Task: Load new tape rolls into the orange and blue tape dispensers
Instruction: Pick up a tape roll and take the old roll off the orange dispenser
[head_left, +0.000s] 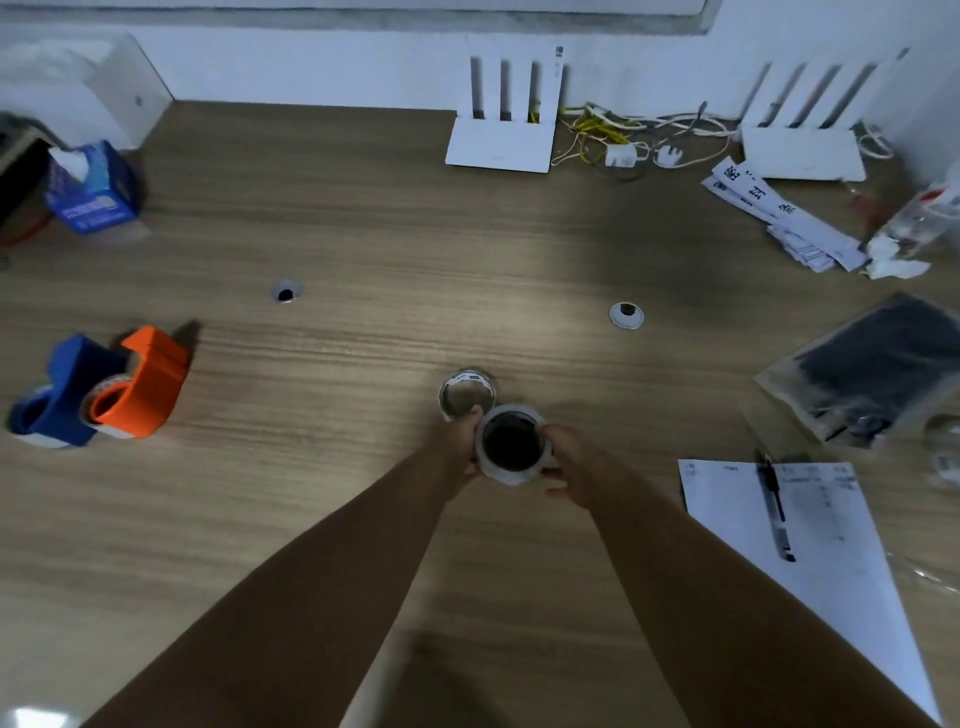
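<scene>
A clear tape roll (511, 444) is held above the wooden desk between my left hand (464, 441) and my right hand (563, 457), each gripping one side. Just behind it a second clear tape roll (466, 393) lies on the desk, touching my left fingers. Far to the left stand the orange tape dispenser (143, 387) and the blue tape dispenser (60, 397), side by side, each with a roll of tape seated in it.
A blue tissue box (91, 189) sits at the far left. Two white routers (501, 132) (802, 148) with cables stand at the back. At the right lie paper slips (779, 218), a plastic bag (878, 369), and a sheet with a pen (776, 506). Two desk grommets (285, 292) (626, 315) lie mid-desk.
</scene>
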